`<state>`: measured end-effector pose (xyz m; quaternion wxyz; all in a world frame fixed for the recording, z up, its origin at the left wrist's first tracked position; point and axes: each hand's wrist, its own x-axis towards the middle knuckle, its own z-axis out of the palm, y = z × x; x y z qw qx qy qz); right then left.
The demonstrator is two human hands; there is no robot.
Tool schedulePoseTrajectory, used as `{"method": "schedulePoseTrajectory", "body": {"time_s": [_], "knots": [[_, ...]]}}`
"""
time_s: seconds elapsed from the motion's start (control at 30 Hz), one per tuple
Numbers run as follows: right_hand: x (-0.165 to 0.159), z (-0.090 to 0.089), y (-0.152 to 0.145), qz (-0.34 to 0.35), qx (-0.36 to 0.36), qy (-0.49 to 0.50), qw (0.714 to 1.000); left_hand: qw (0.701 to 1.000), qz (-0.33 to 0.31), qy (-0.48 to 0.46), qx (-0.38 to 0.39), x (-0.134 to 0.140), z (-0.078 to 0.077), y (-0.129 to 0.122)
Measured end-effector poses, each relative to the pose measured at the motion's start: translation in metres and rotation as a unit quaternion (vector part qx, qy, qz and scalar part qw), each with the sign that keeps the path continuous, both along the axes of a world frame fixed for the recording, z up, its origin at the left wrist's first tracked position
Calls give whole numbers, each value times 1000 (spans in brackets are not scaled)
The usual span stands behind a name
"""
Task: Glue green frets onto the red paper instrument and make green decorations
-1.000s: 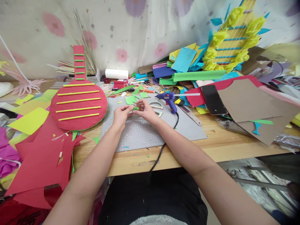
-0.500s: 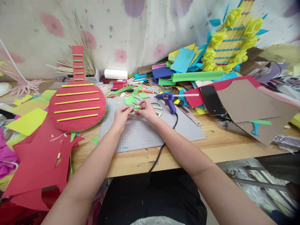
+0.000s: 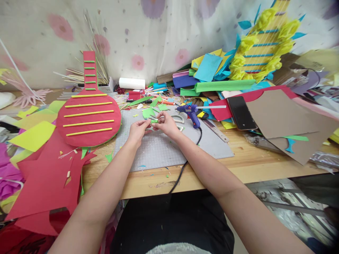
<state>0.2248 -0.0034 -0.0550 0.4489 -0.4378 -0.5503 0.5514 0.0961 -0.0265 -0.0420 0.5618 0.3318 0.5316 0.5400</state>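
Above the grey cutting mat (image 3: 148, 151), my left hand (image 3: 138, 132) and my right hand (image 3: 167, 125) meet, fingertips closed on a small piece of green paper (image 3: 154, 121). Its exact shape is partly hidden by the fingers. Scissors with pale handles (image 3: 178, 119) lie on the mat just beyond my right hand. A purple glue gun (image 3: 191, 113) with a white glue stick rests to the right of them. To the left stands a red paper guitar (image 3: 90, 118) with yellow and green strips across it.
A metal ruler (image 3: 215, 131) lies on the mat's right side. Further right are a black phone (image 3: 241, 113) and brown cardboard (image 3: 280, 114). Red paper (image 3: 50, 180) covers the table's left. A yellow guitar (image 3: 261, 53) with paper flowers leans behind, near stacked coloured sheets (image 3: 208, 67).
Both hands stay in nearly the same place, still pinching the green paper, which appears slightly turned. The whole view has shifted a little.
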Motion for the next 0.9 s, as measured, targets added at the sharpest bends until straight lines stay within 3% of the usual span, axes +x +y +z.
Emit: {"method": "schedulePoseTrajectory", "body": {"time_s": [0.23,0.37,0.47,0.73,0.9], "knots": [[1,-3,1,28,16,-9,999,1000,-2,8,17,3,-1,0],[0,-5,1,-10,92,-62,994,998,27,30,44,4,-4,2],[-1,-4,1,-34,132,-50,989,996,32,47,65,3,-6,4],[-5,-5,-3,-45,164,-20,985,986,38,124,109,0,-14,8],[-4,-5,-4,-40,138,-35,989,984,38,131,114,1,-12,7]]}}
